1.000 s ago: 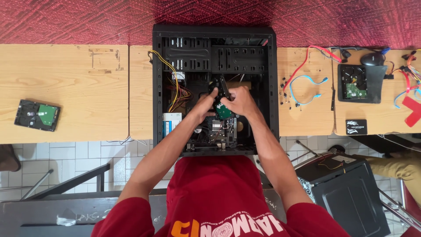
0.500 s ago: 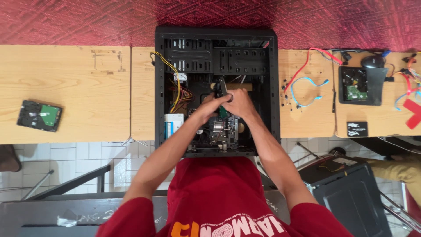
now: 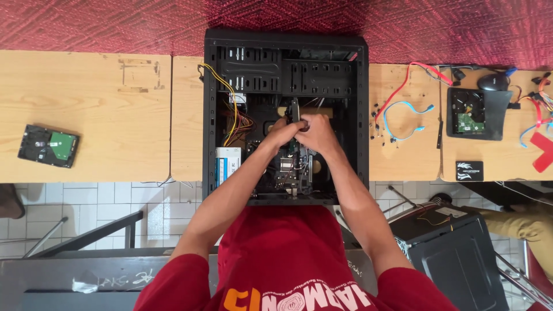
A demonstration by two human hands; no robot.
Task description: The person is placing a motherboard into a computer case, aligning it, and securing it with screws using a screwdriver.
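Item: open black computer case (image 3: 285, 52), lying flat on the wooden bench (image 3: 86, 115), with my left hand (image 3: 282, 133) and right hand (image 3: 315, 133) both closed together on a small dark part (image 3: 295, 110) above the board (image 3: 291, 167), beside the yellow and red wires (image 3: 235, 118); what that part is, I cannot tell. Handling, as I judge it: keep it square to the board, press evenly with both hands, no twisting, wires kept out from under. Also on bench: loose hard drive (image 3: 47, 145) far left, red and blue cables (image 3: 406, 106) and second drive (image 3: 468, 113) right.
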